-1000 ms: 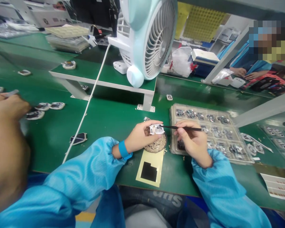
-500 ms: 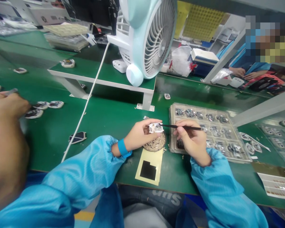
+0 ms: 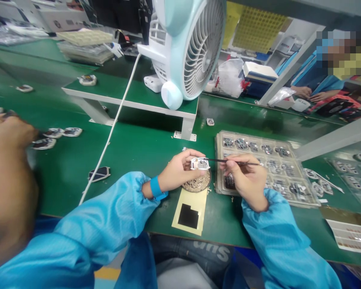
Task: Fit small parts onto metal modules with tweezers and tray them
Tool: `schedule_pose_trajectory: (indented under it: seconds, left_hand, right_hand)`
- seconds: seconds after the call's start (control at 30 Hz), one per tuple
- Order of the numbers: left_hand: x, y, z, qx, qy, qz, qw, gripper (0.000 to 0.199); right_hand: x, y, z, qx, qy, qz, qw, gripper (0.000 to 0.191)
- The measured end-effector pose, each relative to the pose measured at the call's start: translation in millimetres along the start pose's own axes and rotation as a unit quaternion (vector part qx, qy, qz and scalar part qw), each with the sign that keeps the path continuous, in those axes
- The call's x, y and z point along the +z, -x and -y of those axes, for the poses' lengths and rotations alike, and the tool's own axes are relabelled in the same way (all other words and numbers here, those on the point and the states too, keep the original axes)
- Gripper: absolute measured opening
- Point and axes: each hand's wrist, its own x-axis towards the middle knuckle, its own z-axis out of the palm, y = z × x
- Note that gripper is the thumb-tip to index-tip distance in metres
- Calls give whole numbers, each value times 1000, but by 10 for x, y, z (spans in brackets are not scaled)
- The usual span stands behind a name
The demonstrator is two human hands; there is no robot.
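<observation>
Between thumb and fingers my left hand holds a small white device housing, its inside facing up. My right hand grips thin black tweezers, whose tip is at the housing's upper right edge. Whether the tip holds anything is too small to tell. Beneath the housing is a round dish of small light and dark bits, partly hidden by my left hand. A yellow sheet with a black cut shape lies below the dish.
Stacked clear trays of small parts stand at the right. A blue-white fan sits on a raised shelf. A cable crosses the left side. Another person's hand is at the far left, near several housings.
My right hand and the tweezers have shifted slightly right. The housing sits a little further right and shows more of its inside. My left hand still grips it.
</observation>
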Motion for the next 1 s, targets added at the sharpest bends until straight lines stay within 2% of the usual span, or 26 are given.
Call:
schedule_pose_trajectory:
  seconds: [0.17, 0.37, 0.53, 0.7, 0.8, 0.87, 0.93, 1.0]
  left_hand:
    - [3, -14, 16, -24, 84, 7, 996, 48]
    - [12, -12, 4, -47, 103, -6, 994, 52]
    - [3, -4, 22, -28, 83, -10, 996, 53]
    - [9, 3, 30, 7, -5, -45, 999, 49]
    - [4, -16, 29, 18, -38, -56, 998, 49]
    - [-9, -39, 37, 22, -33, -56, 998, 50]
    - [-24, -65, 45, 17, -13, -58, 998, 50]
    - [-34, -81, 45, -7, 19, -61, 998, 50]
  right_hand:
    - [47, -27, 63, 42, -38, -30, 998, 18]
    - [66, -66, 28, 155, -108, -38, 981, 31]
    - [47, -94, -1, 199, -151, -51, 967, 33]
    - [82, -97, -6, 208, -148, -71, 964, 34]
    - [60, -116, -8, 189, -138, -88, 968, 33]
    - [2, -132, 18, 143, -118, -86, 979, 31]
    - [-80, -135, 72, 76, -42, -19, 996, 28]
    - [-158, -124, 142, -5, 95, 113, 989, 25]
